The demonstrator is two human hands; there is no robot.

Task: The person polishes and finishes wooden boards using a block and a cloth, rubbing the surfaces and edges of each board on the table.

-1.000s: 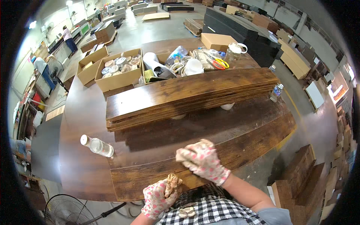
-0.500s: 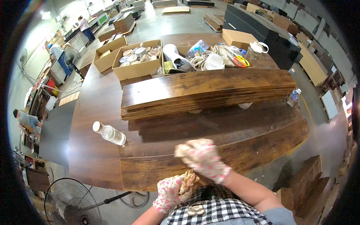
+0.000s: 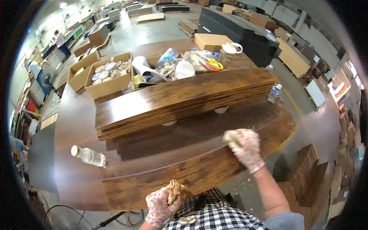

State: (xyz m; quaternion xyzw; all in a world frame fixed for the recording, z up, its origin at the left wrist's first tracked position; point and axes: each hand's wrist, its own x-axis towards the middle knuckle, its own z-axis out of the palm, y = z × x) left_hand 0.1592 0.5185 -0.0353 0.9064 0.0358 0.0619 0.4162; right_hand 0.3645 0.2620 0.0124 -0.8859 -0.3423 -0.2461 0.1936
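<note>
Both my hands wear white gloves with pink spots. My left hand (image 3: 159, 205) is closed round a crumpled tan rag (image 3: 176, 189) at the near edge of a long brown wood-grain board (image 3: 199, 168). Farther right, my right hand (image 3: 247, 151) presses down on the same board. Its fingers are closed over a pale beige wad (image 3: 230, 137) that looks like a rag, partly smeared by motion. Beyond the board lies a stack of similar wood-grain boards (image 3: 184, 96). A clear bottle with a white cap (image 3: 89, 156) lies on the table to the left.
Cardboard boxes (image 3: 109, 86) of jars and supplies stand behind the stack, with orange-yellow scissors (image 3: 212, 66) and a clear jug (image 3: 229, 53). A small bottle (image 3: 274, 93) stands at the table's right. A fan (image 3: 69, 218) is at lower left; people work at far left.
My right hand has slid rightward along the board. My left hand stays near the board's edge with the tan rag. The whole view has turned, shifting the table leftward in the picture.
</note>
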